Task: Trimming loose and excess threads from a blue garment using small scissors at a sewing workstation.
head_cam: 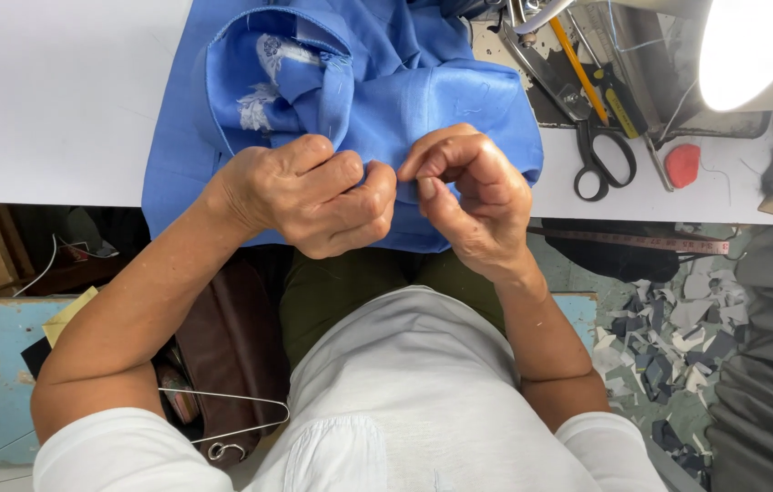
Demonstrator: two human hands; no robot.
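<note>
My left hand (pixel 309 193) and right hand (pixel 473 196) meet, both pinched on the near edge of the blue garment (pixel 423 100), which stretches away from me across the table (pixel 58 100). A needle may be between my right fingertips; I cannot tell. Scissors (pixel 603 150) lie beyond my right hand.

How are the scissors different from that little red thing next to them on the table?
The scissors are long, with black loop handles and metal blades; the red thing is a small rounded lump, with no handles or blades. The scissors are black and silver, while the lump is plain red. The scissors' blades reach up among the other tools; the red lump lies apart on bare table. Both rest on the white table, right of the blue garment, and neither hand touches them.
</note>
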